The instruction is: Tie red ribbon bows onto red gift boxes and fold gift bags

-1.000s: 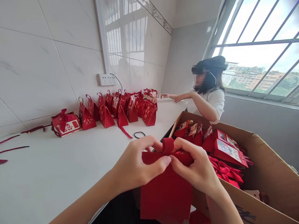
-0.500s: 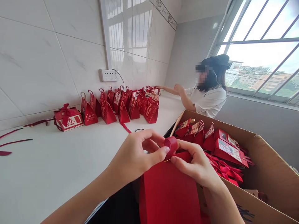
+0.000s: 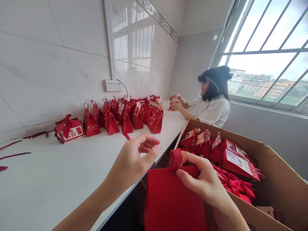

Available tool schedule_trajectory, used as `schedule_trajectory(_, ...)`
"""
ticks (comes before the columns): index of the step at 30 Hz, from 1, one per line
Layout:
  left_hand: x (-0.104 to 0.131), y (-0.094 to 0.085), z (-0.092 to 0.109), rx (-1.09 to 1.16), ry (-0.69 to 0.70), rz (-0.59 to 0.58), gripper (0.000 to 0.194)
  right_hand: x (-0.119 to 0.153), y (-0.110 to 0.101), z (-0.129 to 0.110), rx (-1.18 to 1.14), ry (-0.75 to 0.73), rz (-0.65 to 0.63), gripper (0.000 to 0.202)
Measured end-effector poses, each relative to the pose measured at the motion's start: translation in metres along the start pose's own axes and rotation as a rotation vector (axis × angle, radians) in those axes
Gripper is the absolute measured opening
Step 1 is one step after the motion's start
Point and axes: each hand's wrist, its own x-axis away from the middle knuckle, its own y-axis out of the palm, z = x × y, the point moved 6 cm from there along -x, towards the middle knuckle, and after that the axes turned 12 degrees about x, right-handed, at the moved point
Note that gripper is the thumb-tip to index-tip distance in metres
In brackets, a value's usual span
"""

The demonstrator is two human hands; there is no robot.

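Note:
A red gift box (image 3: 175,199) with a plain front hangs upright in front of me, past the table's edge. My right hand (image 3: 201,175) pinches its top edge near the base of the strap, with the thumb on the near side. The dark red strap (image 3: 175,158) stands up as a loop above the box top. To the left of that loop, my left hand (image 3: 138,158) is apart from the box, its fingers loosely curved, the thumb held off them and nothing between them. The box's lower end runs out of view.
Several red gift boxes (image 3: 110,120) stand along the tiled wall on the white table (image 3: 55,179). Loose ribbons (image 3: 14,156) lie at the left. A cardboard carton (image 3: 284,173) with more boxes is at my right. Beyond it, a person (image 3: 211,106) handles a small red item.
My left hand has let go of the strap loop and moved left. My right hand keeps its hold on the box. The other person's hands have drawn back from the far boxes.

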Motion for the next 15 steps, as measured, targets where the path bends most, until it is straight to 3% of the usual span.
schedule_trajectory(2,0.0,-0.001,0.0,-0.048,0.006,0.005,0.022,0.0,0.0,0.0,-0.003,-0.006,-0.002,0.009)
schedule_trajectory(6,0.005,0.008,0.004,-0.081,-0.021,-0.091,0.03,0.001,0.001,0.003,-0.013,0.008,-0.004,0.008)
schedule_trajectory(15,0.009,0.018,0.007,-0.176,0.044,-0.078,0.011,0.004,0.005,0.004,-0.019,0.056,-0.008,0.009)
